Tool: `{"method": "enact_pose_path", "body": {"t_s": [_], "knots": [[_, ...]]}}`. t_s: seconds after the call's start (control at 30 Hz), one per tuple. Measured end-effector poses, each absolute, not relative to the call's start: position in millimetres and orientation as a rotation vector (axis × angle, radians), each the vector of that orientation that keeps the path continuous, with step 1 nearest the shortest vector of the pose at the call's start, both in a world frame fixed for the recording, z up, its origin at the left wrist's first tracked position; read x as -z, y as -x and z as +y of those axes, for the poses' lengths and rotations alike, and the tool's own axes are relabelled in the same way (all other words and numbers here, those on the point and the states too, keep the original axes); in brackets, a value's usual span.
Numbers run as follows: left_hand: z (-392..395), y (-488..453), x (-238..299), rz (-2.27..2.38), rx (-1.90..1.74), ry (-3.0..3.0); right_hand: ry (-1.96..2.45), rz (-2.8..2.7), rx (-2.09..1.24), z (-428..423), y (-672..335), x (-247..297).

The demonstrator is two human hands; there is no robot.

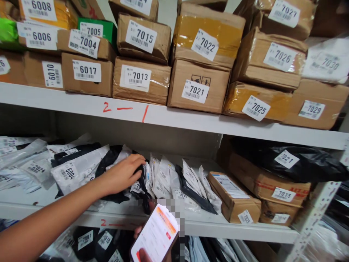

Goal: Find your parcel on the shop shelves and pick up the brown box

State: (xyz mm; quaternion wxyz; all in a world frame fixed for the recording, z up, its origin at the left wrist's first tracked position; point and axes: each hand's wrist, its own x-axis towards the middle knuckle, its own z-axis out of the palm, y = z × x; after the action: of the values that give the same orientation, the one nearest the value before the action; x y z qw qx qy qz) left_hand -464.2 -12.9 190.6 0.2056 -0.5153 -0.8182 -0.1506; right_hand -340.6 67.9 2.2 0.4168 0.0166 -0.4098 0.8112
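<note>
My left hand reaches in from the left over a row of bagged parcels on the middle shelf. Its fingers and thumb curl around the upper part of a black parcel bag, which is partly hidden. A label on that bag starts with 70. My right hand, low in the middle, grips a smartphone with a lit white and orange screen. Its thumb lies over the lower screen. White parcel bags stand just right of my left hand, and a white bag labelled 6004 lies to its left.
Above, a white shelf marked 2-1 bears stacked cardboard boxes with number labels. Right on the middle shelf are a small box labelled 7025 and a large black bag on boxes. A perforated upright stands right; more bags fill the shelf below.
</note>
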Motion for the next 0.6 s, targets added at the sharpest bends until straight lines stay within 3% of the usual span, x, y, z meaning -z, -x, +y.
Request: {"method": "enact_pose_path", "body": {"t_s": [0.23,0.6], "knots": [[6,467,-160,-2.505,0.295,1.332,0.114,-0.814,-2.378,98,332,-35],[0,485,-146,-2.326,0.303,1.407,0.068,-0.719,-2.436,104,322,-50]]}}
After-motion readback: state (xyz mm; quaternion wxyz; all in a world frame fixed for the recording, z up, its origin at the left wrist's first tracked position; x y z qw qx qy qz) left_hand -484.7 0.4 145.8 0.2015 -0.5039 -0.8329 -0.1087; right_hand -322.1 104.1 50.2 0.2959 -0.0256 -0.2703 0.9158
